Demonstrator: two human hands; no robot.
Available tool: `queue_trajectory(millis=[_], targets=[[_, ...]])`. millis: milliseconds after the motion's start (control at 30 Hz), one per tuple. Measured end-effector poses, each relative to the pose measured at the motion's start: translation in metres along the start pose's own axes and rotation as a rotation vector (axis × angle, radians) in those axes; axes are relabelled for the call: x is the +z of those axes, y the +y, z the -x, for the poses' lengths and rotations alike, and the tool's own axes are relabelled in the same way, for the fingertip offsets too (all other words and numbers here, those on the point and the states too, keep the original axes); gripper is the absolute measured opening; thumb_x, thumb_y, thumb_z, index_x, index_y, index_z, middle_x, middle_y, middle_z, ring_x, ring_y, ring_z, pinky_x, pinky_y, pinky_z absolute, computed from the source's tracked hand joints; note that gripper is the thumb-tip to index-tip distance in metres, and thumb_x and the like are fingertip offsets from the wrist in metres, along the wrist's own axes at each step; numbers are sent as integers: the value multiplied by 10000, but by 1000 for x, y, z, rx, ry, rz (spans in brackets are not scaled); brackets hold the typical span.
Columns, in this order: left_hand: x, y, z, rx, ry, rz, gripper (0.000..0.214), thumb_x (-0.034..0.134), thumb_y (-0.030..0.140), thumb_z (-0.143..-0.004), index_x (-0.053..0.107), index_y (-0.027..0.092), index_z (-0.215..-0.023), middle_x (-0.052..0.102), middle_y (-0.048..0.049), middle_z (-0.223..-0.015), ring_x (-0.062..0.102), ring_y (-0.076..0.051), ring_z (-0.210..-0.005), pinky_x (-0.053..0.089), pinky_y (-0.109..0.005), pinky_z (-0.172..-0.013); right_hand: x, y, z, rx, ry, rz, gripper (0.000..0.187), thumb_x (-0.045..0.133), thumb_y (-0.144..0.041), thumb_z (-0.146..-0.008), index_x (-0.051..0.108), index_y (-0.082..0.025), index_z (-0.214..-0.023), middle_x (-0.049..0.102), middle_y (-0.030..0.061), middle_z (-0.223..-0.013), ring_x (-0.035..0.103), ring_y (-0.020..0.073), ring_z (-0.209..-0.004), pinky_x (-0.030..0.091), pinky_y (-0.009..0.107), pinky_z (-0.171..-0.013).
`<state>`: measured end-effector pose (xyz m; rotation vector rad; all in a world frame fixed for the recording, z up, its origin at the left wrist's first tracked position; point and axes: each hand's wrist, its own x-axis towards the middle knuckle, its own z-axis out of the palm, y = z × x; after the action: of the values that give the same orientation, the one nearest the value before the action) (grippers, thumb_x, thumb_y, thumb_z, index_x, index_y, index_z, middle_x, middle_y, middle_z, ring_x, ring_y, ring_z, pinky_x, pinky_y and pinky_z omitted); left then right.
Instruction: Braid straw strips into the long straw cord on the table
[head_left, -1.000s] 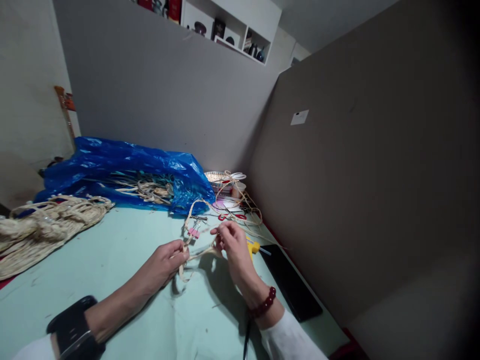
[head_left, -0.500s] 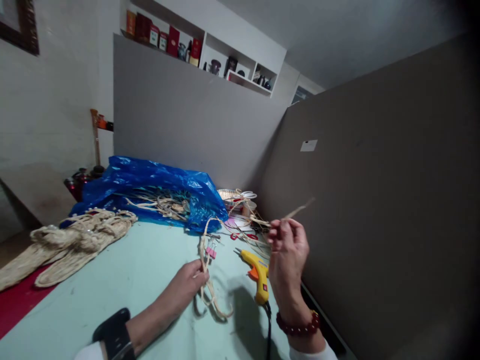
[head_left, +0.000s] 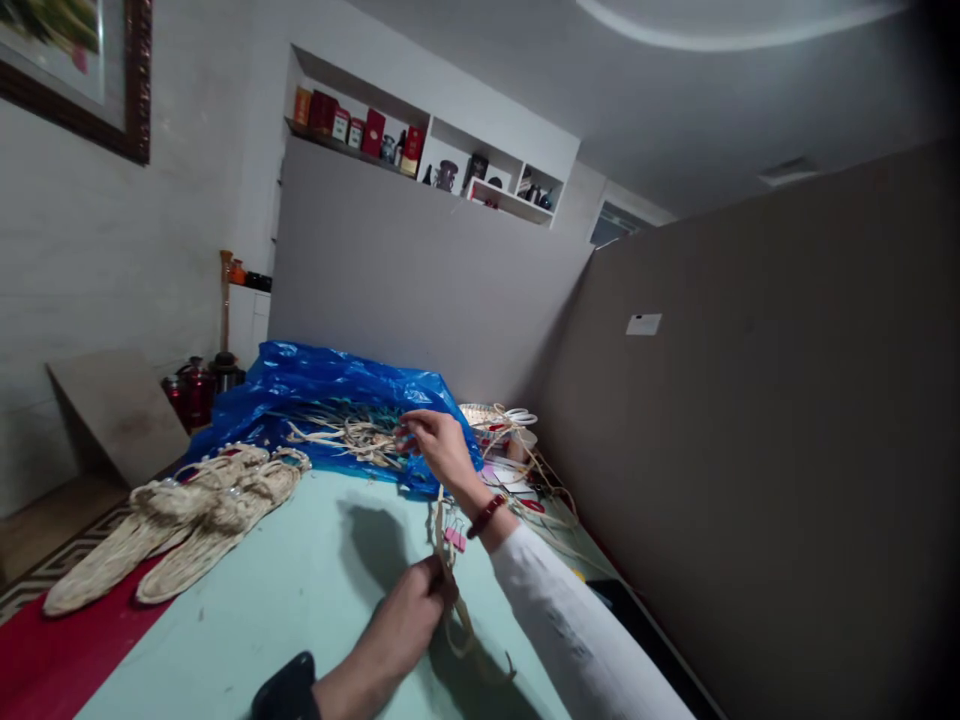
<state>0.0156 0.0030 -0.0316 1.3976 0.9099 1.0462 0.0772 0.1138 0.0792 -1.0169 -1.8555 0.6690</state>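
Note:
My left hand (head_left: pixel 416 605) is closed around a pale straw braid (head_left: pixel 463 615), low over the table. Loose ends of the braid trail below the fingers. A pink binder clip (head_left: pixel 454 540) sits just beyond that hand, next to the braid; whether it grips the braid I cannot tell. My right hand (head_left: pixel 436 442) is stretched forward at the mouth of a blue plastic bag (head_left: pixel 352 370), fingers apart and slightly blurred. Nothing shows in them. Dry straw strips (head_left: pixel 360 437) lie loose in the bag, right beside those fingertips.
On the left, a pair of woven straw sandals (head_left: pixel 217 510) rests across the pale green table surface (head_left: pixel 292 590) and a red strip. White-handled scissors (head_left: pixel 519 416) and loose strands lie at the back right. A grey partition (head_left: pixel 750 450) borders the right side.
My right hand has moved left to the bag, and the straw strip it held is no longer seen. The forearm now hides most of the yellow glue gun. The view has shifted.

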Motion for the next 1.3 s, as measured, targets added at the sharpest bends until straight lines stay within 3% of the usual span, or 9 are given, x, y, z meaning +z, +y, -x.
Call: queue_trajectory(millis=[167, 333, 500, 667, 767, 867, 967, 1033, 1300], targets=[[1, -2, 1, 40, -2, -27, 276, 597, 397, -765, 681, 152, -861, 725, -77, -808, 637, -253, -819, 495, -333, -779, -45, 11, 84, 74, 118, 19, 212, 489, -251, -871, 666, -136, -887, 689, 48, -746, 634, 144, -611, 472, 231, -586], [2, 3, 5, 37, 19, -151, 171, 569, 317, -756, 640, 162, -762, 682, -45, -726, 596, -240, -744, 470, -325, -725, -38, 18, 135, 130, -46, 46, 186, 598, -283, -847, 710, -145, -793, 686, 33, -741, 589, 140, -675, 435, 229, -641], [3, 12, 7, 37, 22, -269, 174, 523, 271, -777, 641, 152, -826, 686, -54, -790, 582, -243, -768, 448, -335, -775, -22, 15, 138, 133, 6, -55, 162, 603, -271, -851, 721, -167, -810, 677, 20, -742, 579, 142, -703, 425, 228, -659], [1, 9, 7, 15, -3, -283, 190, 557, 333, -777, 627, 157, -790, 655, -39, -753, 562, -229, -761, 446, -319, -742, -29, 14, 141, 108, 5, -253, 134, 627, -281, -828, 689, -167, -792, 679, 26, -793, 597, 150, -775, 436, 244, -732], [1, 6, 8, -29, -11, -173, 251, 590, 432, -797, 574, 184, -763, 565, 21, -670, 494, -153, -630, 399, -238, -581, -40, 21, 145, 203, 53, -637, 175, 607, -345, -832, 587, -175, -797, 659, 21, -787, 612, 132, -731, 465, 252, -722], [1, 7, 10, -179, -28, -55, 366, 634, 538, -760, 515, 195, -723, 375, 95, -525, 275, -69, -457, 188, -173, -423, -57, 31, 152, 327, 155, -844, 216, 630, -363, -807, 500, -190, -808, 587, -36, -678, 491, 61, -514, 405, 171, -541], [1, 12, 12, -273, -26, -11, 388, 630, 562, -761, 528, 187, -765, 330, 117, -493, 176, -34, -416, 84, -157, -409, -69, 38, 163, 466, 143, -734, 190, 626, -315, -794, 513, -171, -740, 466, -70, -584, 277, 32, -423, 192, 140, -403], [0, 16, 13, -294, -37, 18, 367, 629, 546, -772, 531, 193, -791, 365, 114, -497, 171, -20, -387, 75, -157, -391, -72, 39, 170, 507, 53, -647, 190, 592, -323, -814, 546, -164, -720, 462, -60, -567, 253, 40, -422, 145, 159, -388], [0, 20, 14, -288, -91, 169, 331, 646, 471, -794, 560, 192, -949, 415, 100, -492, 215, -44, -406, 161, -178, -392, -62, 31, 178, 393, -37, -486, 151, 612, -307, -809, 597, -181, -729, 585, -26, -635, 409, 87, -532, 295, 186, -479]])
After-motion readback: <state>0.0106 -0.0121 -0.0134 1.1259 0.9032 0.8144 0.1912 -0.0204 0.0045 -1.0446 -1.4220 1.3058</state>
